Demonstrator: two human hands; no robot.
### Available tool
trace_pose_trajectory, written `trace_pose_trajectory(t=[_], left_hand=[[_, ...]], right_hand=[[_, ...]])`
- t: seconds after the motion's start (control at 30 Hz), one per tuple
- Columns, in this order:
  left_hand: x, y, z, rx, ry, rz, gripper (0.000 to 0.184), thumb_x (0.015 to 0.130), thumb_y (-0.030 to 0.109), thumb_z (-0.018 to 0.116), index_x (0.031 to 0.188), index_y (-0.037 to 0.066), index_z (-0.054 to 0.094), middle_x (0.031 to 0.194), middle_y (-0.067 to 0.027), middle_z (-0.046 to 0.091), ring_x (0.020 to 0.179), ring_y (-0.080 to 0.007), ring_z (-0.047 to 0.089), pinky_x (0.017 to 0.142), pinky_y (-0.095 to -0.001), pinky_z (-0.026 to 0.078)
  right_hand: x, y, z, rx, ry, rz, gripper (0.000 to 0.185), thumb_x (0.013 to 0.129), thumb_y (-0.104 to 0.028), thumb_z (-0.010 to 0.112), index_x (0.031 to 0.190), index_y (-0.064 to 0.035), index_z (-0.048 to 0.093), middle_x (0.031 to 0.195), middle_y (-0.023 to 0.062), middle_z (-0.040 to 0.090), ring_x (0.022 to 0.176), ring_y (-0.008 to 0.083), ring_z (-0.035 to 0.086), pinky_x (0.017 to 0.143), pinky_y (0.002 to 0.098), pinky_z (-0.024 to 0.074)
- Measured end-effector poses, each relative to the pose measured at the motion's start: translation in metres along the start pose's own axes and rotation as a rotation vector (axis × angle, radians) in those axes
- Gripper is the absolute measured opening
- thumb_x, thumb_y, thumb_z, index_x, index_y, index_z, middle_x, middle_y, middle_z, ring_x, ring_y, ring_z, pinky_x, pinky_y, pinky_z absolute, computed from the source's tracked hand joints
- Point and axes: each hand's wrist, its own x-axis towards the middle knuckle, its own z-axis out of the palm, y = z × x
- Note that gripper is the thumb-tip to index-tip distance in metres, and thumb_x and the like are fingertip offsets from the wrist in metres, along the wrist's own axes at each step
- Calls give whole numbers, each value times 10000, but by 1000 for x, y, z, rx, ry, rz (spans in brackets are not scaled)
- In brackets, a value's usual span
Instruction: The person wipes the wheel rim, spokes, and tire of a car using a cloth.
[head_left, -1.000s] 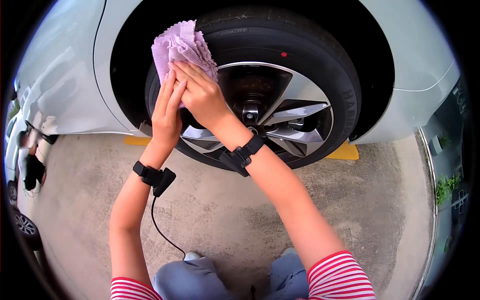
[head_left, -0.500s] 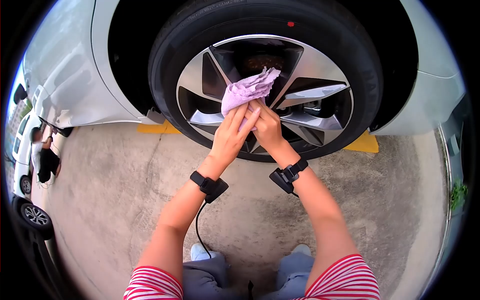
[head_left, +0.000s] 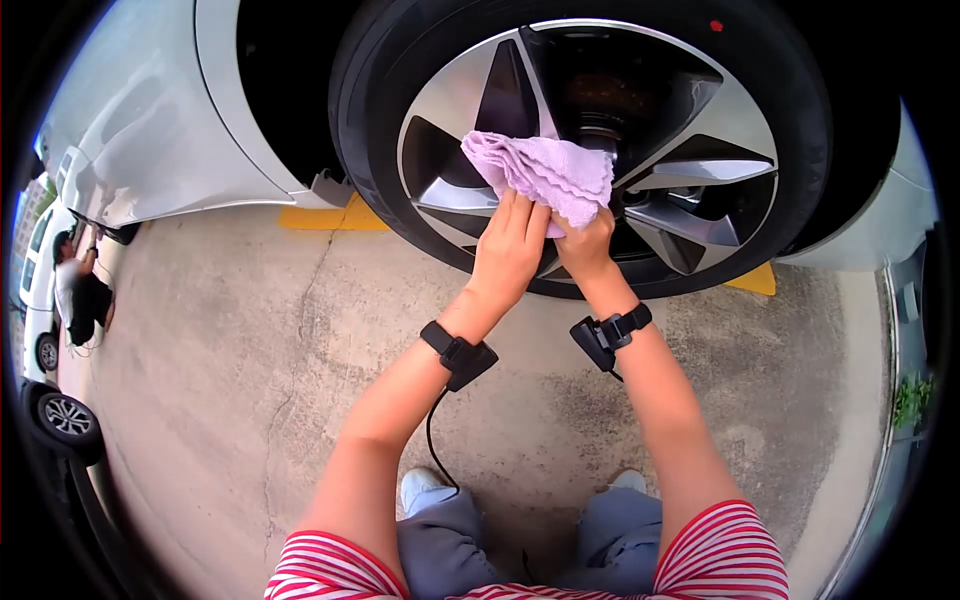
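Observation:
A folded pink cloth (head_left: 545,172) with wavy edges is held in front of the alloy wheel rim (head_left: 745,85), left of its hub. My left hand (head_left: 513,245) has its fingers pressed together on the cloth's lower part. Beside it, my right hand (head_left: 588,245) is closed on the cloth's lower right corner, its fingertips partly covered by the fabric. The rim has silver spokes and dark gaps, with a black tyre (head_left: 375,110) around it. Each wrist wears a black strap with a small box.
The pale car body (head_left: 140,110) curves away on the left. Yellow blocks (head_left: 330,217) lie on the concrete ground (head_left: 220,330) near the tyre. At far left a person (head_left: 80,290) crouches beside a white car, with another car's wheel (head_left: 68,418) nearer. My feet are below my arms.
The cloth has been turned and spread, so more of its folded edge shows. The wheel sits higher and farther right in view. Both hands stay on the cloth.

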Motion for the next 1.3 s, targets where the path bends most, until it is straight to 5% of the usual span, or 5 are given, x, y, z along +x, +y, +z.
trace_pose_trajectory(t=[0.17, 0.47, 0.87, 1.0, 1.3], left_hand=[[0, 2, -7, -81, -26, -45, 493, 765, 10, 585, 1248, -31, 496, 1242, -219, 515, 1224, -396, 488, 988, -411, 455], [82, -14, -32, -58, 440, -67, 473, 757, 35, 605, 1226, 57, 551, 1275, -152, 531, 1251, -333, 482, 1029, -445, 415], [-34, -13, 18, -220, 119, -107, 365, 774, 55, 594, 1136, 15, 573, 1268, -190, 518, 1233, -389, 478, 1060, -485, 387], [-48, -37, 11, -150, 22, -77, 356, 775, 50, 586, 1130, 46, 563, 1254, -145, 549, 1236, -300, 503, 1063, -431, 398], [-71, -83, -4, -130, 132, -247, 507, 758, -64, 559, 1256, 15, 515, 1345, -167, 482, 1277, -367, 439, 1083, -448, 348]], right_hand=[[9, -2, -13, 13, -43, -58, 273, 676, -15, 715, 949, -20, 708, 926, 150, 700, 845, 343, 677, 758, 404, 545], [108, -37, 15, 23, 228, -56, 170, 761, -72, 702, 910, 10, 713, 899, 146, 700, 804, 304, 661, 740, 357, 511], [-46, -27, 24, -44, -88, 229, 222, 756, -10, 689, 973, -30, 727, 977, 142, 704, 923, 315, 667, 835, 377, 503], [-40, -37, 38, -11, -46, 156, 180, 736, -9, 684, 909, -33, 729, 903, 123, 697, 872, 330, 648, 781, 388, 498], [-11, -84, 98, 37, -15, 101, 90, 691, -62, 670, 772, -66, 708, 883, 80, 691, 865, 285, 656, 826, 378, 510]])
